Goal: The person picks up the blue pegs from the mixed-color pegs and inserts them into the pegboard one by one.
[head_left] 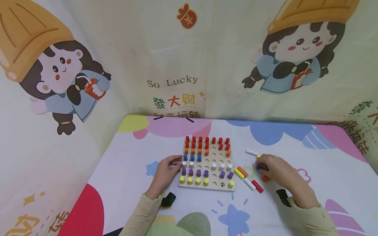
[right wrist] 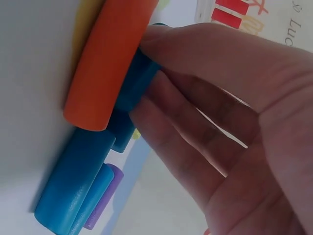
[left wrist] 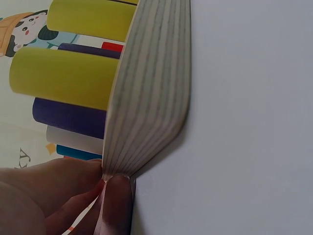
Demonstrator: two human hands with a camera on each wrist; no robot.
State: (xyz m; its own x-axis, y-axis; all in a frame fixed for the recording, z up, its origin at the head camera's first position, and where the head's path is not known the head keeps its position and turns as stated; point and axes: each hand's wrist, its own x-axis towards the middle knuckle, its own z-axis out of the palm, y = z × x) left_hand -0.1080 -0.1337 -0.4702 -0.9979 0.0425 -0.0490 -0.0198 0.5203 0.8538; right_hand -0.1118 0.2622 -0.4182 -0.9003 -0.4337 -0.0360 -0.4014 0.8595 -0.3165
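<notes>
A wooden pegboard (head_left: 206, 188) lies on the table, with rows of red, orange, blue, white, purple and yellow pegs standing in it and several holes bare. At its left side, my left hand (head_left: 166, 172) pinches the board's edge between thumb and fingers. The left wrist view shows the grip close to the striped board corner (left wrist: 151, 98). Right of the board, my right hand (head_left: 276, 168) is low over loose pegs, pinching a blue peg (right wrist: 139, 76) between thumb and fingertips. An orange peg (right wrist: 107, 63) lies right beside it, partly covering it in the right wrist view.
Between board and right hand lie loose pegs: yellow (head_left: 239, 173), orange (head_left: 242, 171), white (head_left: 249, 184) and red (head_left: 257, 186). Another white peg (head_left: 251, 152) is farther back. More blue pegs (right wrist: 73, 181) and a purple one (right wrist: 105, 198) lie near the right hand.
</notes>
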